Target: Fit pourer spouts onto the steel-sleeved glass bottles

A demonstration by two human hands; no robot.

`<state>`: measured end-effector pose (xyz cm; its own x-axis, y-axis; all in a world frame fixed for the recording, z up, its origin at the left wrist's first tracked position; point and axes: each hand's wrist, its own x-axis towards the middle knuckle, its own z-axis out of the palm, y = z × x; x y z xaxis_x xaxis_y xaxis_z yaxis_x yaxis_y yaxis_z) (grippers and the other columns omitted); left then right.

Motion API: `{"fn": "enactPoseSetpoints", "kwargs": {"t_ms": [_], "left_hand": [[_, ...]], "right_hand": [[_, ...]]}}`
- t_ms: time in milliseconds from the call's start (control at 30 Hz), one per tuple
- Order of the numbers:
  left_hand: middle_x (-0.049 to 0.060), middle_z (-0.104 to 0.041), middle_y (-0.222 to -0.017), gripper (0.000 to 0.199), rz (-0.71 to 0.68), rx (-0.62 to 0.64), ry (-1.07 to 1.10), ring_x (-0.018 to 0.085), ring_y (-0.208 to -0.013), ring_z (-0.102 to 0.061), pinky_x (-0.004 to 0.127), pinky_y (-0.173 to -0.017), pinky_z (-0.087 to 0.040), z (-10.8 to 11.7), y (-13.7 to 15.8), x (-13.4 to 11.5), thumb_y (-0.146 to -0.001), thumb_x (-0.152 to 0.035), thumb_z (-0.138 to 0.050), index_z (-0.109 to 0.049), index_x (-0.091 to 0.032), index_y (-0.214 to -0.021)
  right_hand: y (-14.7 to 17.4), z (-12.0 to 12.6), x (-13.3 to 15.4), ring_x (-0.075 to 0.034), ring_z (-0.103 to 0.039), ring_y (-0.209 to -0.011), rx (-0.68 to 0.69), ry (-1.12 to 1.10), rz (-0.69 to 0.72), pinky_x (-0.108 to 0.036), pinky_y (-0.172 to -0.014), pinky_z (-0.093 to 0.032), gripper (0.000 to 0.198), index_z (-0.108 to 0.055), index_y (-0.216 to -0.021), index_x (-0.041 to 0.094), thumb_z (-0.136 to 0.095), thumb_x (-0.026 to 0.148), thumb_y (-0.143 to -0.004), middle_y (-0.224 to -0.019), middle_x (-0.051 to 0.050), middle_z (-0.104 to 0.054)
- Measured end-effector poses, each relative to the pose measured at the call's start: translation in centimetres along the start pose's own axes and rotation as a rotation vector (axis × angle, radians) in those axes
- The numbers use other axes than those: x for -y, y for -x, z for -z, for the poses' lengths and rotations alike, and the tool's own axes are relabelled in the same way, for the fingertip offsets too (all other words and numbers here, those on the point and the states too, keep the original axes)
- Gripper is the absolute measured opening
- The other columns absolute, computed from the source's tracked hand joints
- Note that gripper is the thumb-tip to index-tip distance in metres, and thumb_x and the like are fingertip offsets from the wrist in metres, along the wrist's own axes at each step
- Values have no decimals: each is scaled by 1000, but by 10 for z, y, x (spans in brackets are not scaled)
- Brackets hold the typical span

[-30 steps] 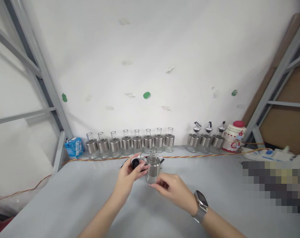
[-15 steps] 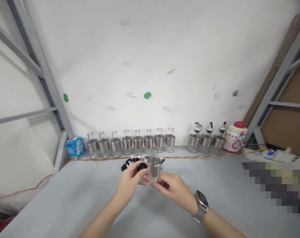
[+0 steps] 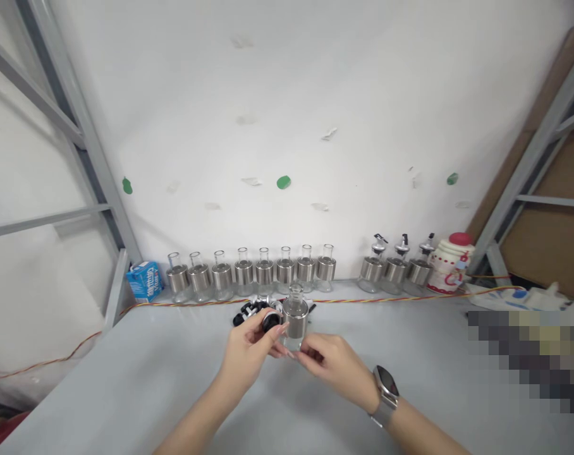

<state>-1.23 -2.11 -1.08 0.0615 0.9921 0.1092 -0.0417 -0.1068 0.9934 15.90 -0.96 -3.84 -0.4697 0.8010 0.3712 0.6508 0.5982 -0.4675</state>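
My left hand (image 3: 249, 344) grips a round black-and-silver pourer top (image 3: 270, 321) between thumb and fingers, its dark side facing me. Just beyond the fingertips stands an open glass bottle (image 3: 295, 319) with a brushed-metal sleeve, upright on the table. My right hand (image 3: 332, 363) has its fingers curled and pinched low by the bottle's base, close to the left fingertips. Whatever those fingers hold, if anything, is hidden. Behind my left hand lies a pile of black-and-silver pourer tops (image 3: 249, 309), partly covered by the hand and the bottle.
Along the wall runs a row of several open bottles (image 3: 244, 273). Three bottles with pourers fitted (image 3: 395, 268) stand to the right, beside a white-and-red jar (image 3: 451, 265). A blue carton (image 3: 145, 282) is at the left. A red-yellow wire (image 3: 353, 301) crosses the table (image 3: 102, 379).
Both hands stay almost in place. The pourer top in my left hand has turned slightly, and the left fingertips have shifted a little. The bottle stands where it was.
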Motion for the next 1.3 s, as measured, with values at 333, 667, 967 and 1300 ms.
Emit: {"fn": "enactPoseSetpoints", "kwargs": {"t_ms": [333, 667, 967, 1300], "left_hand": [[5, -60, -109, 34, -259, 64, -204, 19, -103, -51, 30, -89, -40, -2, 8, 4, -78, -29, -51, -56, -25, -112], [6, -61, -110, 27, -56, 206, 5, 22, -105, -52, 32, -92, -38, -10, 8, 2, -75, -32, -55, -65, -22, -98], [10, -67, -95, 29, 115, 155, 167, 25, -99, -56, 36, -92, -38, -10, 6, 5, -64, -29, -67, -68, -17, -90], [6, -71, -81, 19, 132, -79, 136, 24, -85, -62, 31, -82, -46, -22, 10, 0, -58, -24, -69, -72, -17, -76]], "right_hand": [[2, 6, 16, -9, -47, -48, 62, -401, -112, -20, -49, -36, 24, -52, -79, 19, -50, 42, -78, -52, 5, -49], [-6, -5, 7, -8, -49, -35, 315, -1076, -324, -18, -34, -39, 31, -53, -76, 12, -61, 42, -68, -50, 3, -55], [-1, 1, 10, -6, -40, -31, 322, -848, -324, -16, -31, -32, 31, -53, -63, 13, -54, 43, -72, -41, 6, -44], [3, -7, 26, -6, -29, -46, 68, -375, -162, -18, -42, -23, 24, -44, -52, 16, -45, 23, -75, -47, 6, -32]]}}
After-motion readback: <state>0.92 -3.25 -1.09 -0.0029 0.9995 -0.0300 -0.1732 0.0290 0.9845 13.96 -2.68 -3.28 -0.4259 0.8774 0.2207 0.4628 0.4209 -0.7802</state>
